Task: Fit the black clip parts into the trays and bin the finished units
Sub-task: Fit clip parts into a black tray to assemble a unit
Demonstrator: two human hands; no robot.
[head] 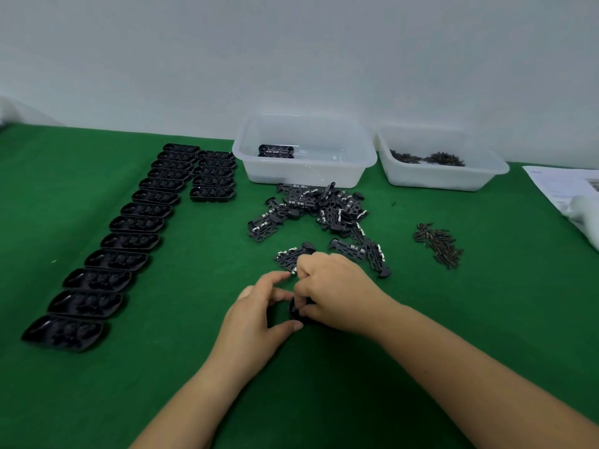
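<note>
On the green table, my left hand (259,314) and my right hand (337,291) meet over a black tray (294,310) that is mostly hidden between them. The left thumb and fingers curl round its near end. My right hand's fingers grip it from above. A loose pile of black clip parts (321,207) with small silver tabs lies just beyond the hands, and one clip part (290,256) lies right behind my right hand's knuckles. A clear bin (304,150) at the back holds one finished unit (275,150).
Two rows of empty black trays (129,241) run along the left. A second clear bin (440,157) at the back right holds small dark screws, and a heap of such screws (437,246) lies on the cloth. Papers (570,189) lie at the right edge.
</note>
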